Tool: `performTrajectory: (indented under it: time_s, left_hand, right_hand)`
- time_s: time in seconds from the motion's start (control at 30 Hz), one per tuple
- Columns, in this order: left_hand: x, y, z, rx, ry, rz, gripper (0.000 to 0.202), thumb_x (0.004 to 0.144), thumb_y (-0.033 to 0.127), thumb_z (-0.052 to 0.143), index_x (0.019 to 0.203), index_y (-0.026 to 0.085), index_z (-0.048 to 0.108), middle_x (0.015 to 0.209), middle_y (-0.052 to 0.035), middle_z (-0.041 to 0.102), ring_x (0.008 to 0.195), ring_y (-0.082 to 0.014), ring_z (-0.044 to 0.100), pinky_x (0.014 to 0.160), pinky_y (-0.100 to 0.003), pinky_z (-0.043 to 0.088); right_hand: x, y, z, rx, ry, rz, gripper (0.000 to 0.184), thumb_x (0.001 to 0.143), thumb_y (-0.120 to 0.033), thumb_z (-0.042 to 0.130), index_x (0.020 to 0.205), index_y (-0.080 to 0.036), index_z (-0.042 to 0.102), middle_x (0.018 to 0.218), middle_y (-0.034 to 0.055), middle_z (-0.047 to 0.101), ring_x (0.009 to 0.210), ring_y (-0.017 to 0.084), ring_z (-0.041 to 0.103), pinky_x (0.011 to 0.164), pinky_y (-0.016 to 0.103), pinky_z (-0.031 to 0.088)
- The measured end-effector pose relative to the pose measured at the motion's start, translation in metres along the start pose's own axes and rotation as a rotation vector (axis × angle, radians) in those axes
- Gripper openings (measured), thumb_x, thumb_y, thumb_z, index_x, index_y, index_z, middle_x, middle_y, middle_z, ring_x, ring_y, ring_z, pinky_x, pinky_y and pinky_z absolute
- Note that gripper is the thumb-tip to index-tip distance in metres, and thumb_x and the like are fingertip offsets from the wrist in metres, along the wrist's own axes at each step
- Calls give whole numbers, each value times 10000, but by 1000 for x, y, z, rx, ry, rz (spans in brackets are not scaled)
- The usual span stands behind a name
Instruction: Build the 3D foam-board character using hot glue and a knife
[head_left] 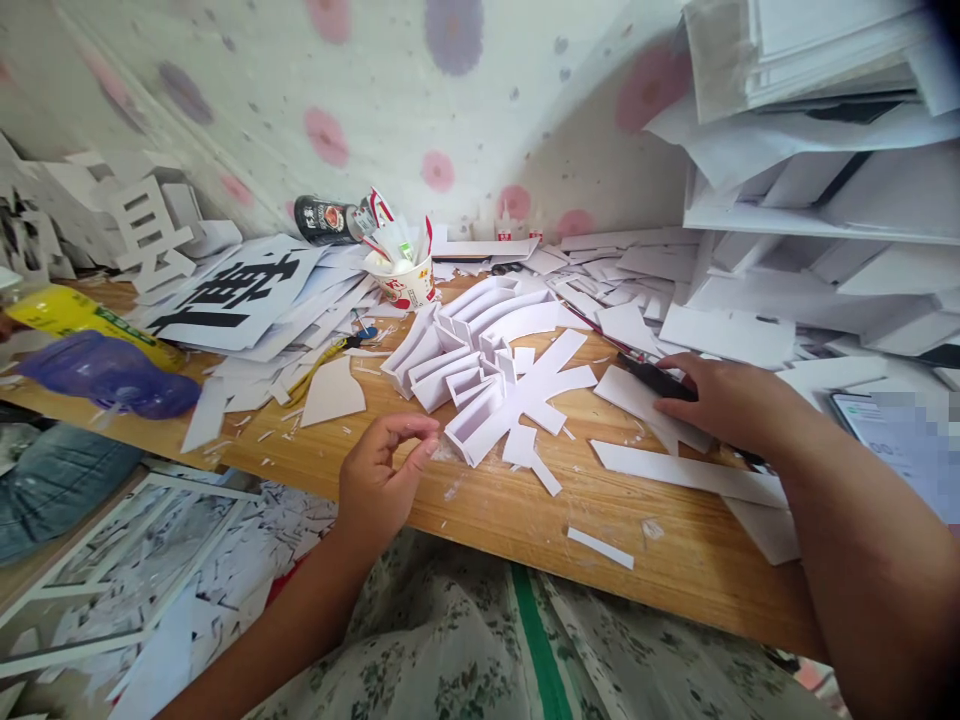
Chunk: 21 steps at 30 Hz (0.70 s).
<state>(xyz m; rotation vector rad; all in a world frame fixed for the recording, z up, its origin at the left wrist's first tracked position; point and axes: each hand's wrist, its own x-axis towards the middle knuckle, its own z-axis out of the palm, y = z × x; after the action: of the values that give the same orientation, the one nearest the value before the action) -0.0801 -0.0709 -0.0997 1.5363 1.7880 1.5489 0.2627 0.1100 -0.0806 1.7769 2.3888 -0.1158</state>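
A white foam-board letter shape [495,375] with raised walls lies in the middle of the wooden table [675,560]. My left hand [382,475] hovers just in front of its near-left end, fingers loosely curled and apart, holding nothing. My right hand [724,400] rests to the right on white foam strips [675,470], its fingers lying over the handle of a black craft knife [652,378]. Whether those fingers grip the knife or only cover it is unclear.
A red-and-white paper cup [405,280] stuffed with tools stands behind the shape, a dark can [324,218] beside it. Printed character sheets [232,290] and a blue bag [112,375] lie left. Stacked foam boards [810,190] rise at right, and a phone [892,440] lies near my right forearm.
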Motion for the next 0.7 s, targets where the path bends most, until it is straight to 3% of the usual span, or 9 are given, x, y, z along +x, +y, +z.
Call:
performTrajectory:
  time_s: [0.13,0.37,0.53,0.7]
  left_hand:
    - [2,7,-4,15,106,20,86,842,292,658,798,219,662,817,29,678,796,-123,637,774,-219,492]
    - [6,-3,-2,216,-101,75,137,871,295,610,956,240,703,995,24,696,940,-121,631,877,-214,464]
    - [11,-6,5,214,-86,178,42,839,211,641,830,210,682,890,27,674,848,-92,623,808,-183,463]
    - [13,-2,6,222,-109,210,85,860,192,604,782,194,638,832,27,644,810,-88,602,769,-189,443]
  right_hand:
    - [0,0,0,10,8,3,551,834,-497,509,1330,-258,488,1099,69,707,945,301,656,782,400,472]
    - [0,1,-1,6,3,-8,549,838,-496,502,1327,-247,490,1122,76,702,963,305,656,799,405,477]
    - [-1,-1,-3,5,-20,7,555,844,-498,496,1341,-251,484,1109,79,703,959,303,656,803,404,477]
    - [-2,-3,-5,-1,-35,5,565,849,-486,490,1363,-253,470,1102,83,702,957,304,654,808,400,473]
